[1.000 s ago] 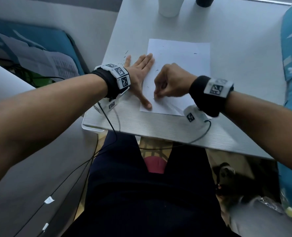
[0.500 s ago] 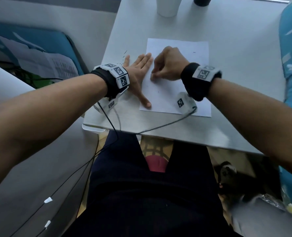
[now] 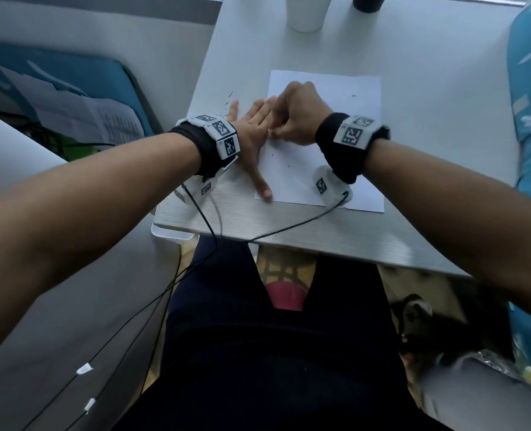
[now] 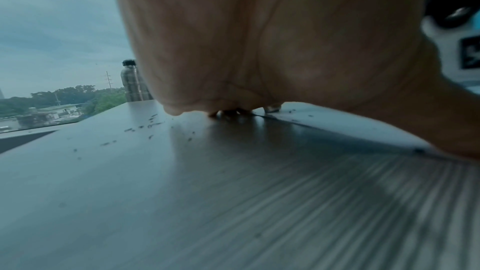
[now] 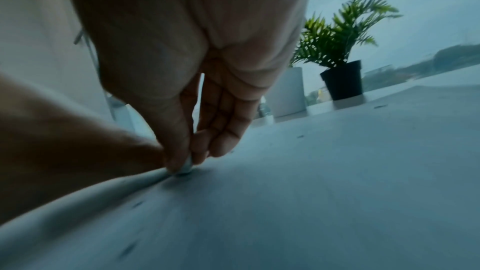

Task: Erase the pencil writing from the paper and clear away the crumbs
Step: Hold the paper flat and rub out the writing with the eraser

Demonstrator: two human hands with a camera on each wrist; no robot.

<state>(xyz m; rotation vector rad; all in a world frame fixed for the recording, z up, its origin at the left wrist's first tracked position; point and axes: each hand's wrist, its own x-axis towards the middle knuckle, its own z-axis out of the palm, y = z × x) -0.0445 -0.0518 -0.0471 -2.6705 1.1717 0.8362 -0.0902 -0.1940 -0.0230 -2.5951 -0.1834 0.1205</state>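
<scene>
Head view | right hand [image 3: 295, 115] pinches eraser [image 5: 185, 166] | paper [image 3: 335, 144] unlettered

One sheet of paper [image 3: 326, 163] lies on one desk [image 3: 429, 126]. Two hands are on it: one left hand [image 3: 251, 132] and one right hand [image 3: 295, 115]. One small eraser [image 5: 187, 166] shows at the right hand's fingers [image 5: 228, 130]. Each wrist wears one black band, two in all. At the desk's far edge stand one white cup [image 3: 306, 12], one black plant pot [image 5: 342, 82] and one steel bottle [image 4: 133, 81]. The dark eraser crumbs [image 4: 145, 125] are too many and too small to count.
</scene>
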